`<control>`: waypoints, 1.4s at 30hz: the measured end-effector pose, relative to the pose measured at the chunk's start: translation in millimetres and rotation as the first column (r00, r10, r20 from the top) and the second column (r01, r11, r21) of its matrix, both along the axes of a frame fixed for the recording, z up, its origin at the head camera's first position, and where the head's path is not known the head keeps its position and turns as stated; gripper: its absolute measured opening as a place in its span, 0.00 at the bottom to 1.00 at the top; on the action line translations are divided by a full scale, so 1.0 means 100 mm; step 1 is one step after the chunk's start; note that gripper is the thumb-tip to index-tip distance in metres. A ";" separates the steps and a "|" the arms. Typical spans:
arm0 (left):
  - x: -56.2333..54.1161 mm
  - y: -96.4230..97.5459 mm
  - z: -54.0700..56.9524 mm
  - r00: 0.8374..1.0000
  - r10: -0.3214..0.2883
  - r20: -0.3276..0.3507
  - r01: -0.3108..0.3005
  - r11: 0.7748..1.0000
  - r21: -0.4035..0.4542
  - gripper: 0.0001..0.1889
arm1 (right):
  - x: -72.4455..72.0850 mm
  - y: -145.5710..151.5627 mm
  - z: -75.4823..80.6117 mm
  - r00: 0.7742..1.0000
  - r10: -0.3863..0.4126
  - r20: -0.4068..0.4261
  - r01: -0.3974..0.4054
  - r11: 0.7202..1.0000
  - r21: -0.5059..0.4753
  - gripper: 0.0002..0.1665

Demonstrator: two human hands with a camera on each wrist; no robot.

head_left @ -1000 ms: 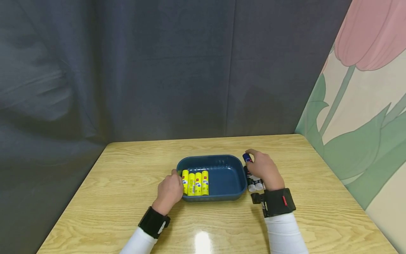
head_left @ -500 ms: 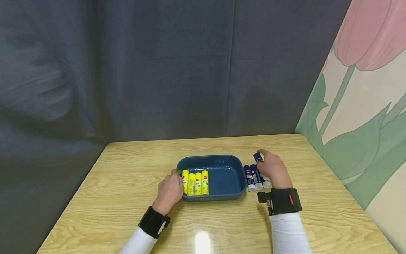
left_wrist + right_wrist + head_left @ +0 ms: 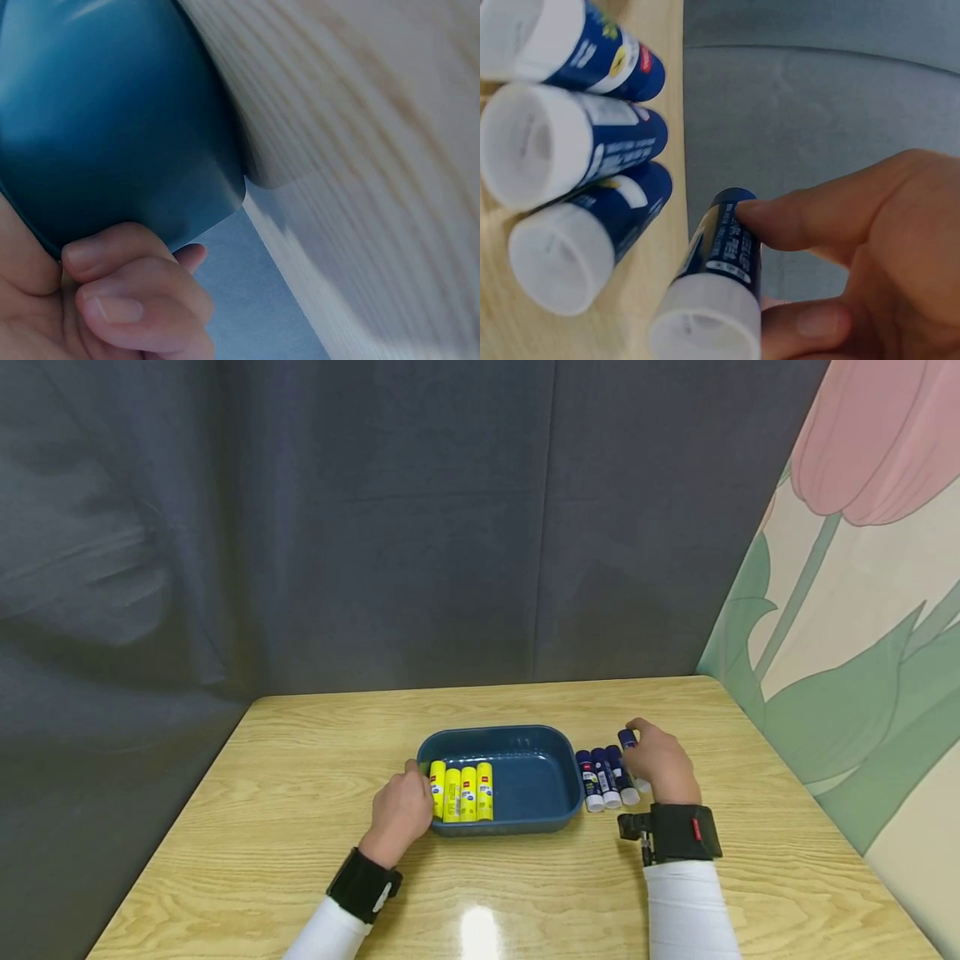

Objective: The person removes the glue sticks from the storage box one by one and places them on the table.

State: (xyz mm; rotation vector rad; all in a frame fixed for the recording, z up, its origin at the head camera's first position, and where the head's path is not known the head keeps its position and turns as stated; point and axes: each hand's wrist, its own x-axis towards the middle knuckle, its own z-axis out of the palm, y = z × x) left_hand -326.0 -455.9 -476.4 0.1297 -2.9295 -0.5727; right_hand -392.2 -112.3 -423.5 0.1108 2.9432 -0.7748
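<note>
My left hand (image 3: 402, 814) grips the left rim of a dark blue plastic tray (image 3: 531, 785), its curled fingers (image 3: 142, 300) over the edge in the left wrist view. Inside the tray, on its left side, several yellow glue sticks (image 3: 484, 793) lie side by side. To the right of the tray my right hand (image 3: 663, 764) pinches a navy glue stick (image 3: 718, 262) with a white end, thumb on its dark barrel. Three more navy glue sticks (image 3: 607, 139) lie in a row between that hand and the tray.
The pale wooden table (image 3: 315, 760) extends around the tray on all sides. Behind it hangs a dark grey curtain (image 3: 405, 543). A wall with a painted tulip (image 3: 870, 635) borders the right side.
My right hand has shifted rightward, away from the tray, along the navy glue sticks. Three of them now show uncovered in a row. The left hand and tray have stayed put.
</note>
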 end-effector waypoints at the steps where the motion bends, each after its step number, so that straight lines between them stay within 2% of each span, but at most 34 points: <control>1: 0.00 0.00 0.00 1.000 0.000 -0.003 0.000 1.000 -0.001 0.18 | -0.01 0.01 -0.01 1.000 -0.007 0.009 0.007 1.000 -0.004 0.30; 12: 0.00 0.00 -0.01 1.000 0.000 -0.005 0.000 1.000 -0.009 0.18 | -0.04 0.03 -0.12 0.996 -0.032 0.084 0.031 0.999 0.011 0.31; 34: 0.01 0.00 0.00 1.000 -0.010 -0.023 0.010 1.000 -0.003 0.19 | -0.11 0.08 -0.31 0.994 -0.049 0.094 0.047 0.998 0.029 0.31; 42: 0.01 0.00 0.00 1.000 -0.002 -0.013 0.002 1.000 -0.005 0.19 | -0.11 0.08 -0.31 0.993 -0.039 0.110 0.036 0.999 0.028 0.31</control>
